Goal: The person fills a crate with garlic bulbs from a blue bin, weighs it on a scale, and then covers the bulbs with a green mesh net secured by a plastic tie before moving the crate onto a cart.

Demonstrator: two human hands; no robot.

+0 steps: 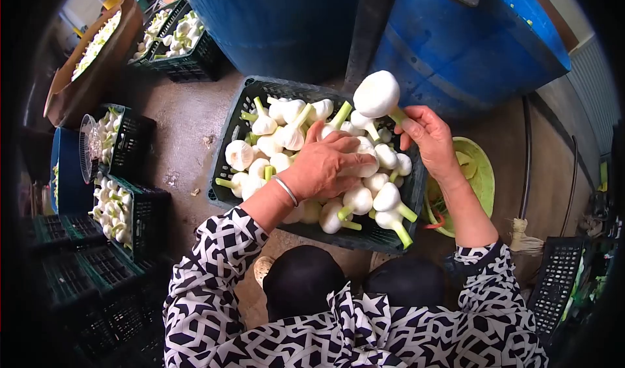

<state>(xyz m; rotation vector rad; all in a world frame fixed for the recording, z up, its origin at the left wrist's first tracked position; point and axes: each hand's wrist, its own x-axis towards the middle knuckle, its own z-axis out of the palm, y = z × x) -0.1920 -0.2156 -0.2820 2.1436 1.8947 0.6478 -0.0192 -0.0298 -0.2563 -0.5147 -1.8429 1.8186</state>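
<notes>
On a stained concrete floor [185, 130] ringed by blue barrels [456, 49], a dark plastic crate [244, 94] sits heaped with smooth white garlic bulbs [260, 148] on stubby green stalks. The right hand [430, 140] pinches one round bulb [376, 94] by its stalk above the crate's one o'clock corner; it seems wisest to grip near the head. The left hand [325, 166] presses spread fingers onto the pile, with a green basin [482, 172] at three o'clock.

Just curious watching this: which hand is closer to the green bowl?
Right. The right hand, holding up a garlic bulb, is just left of the green bowl. The left hand rests on the garlic in the crate, farther away.
</notes>
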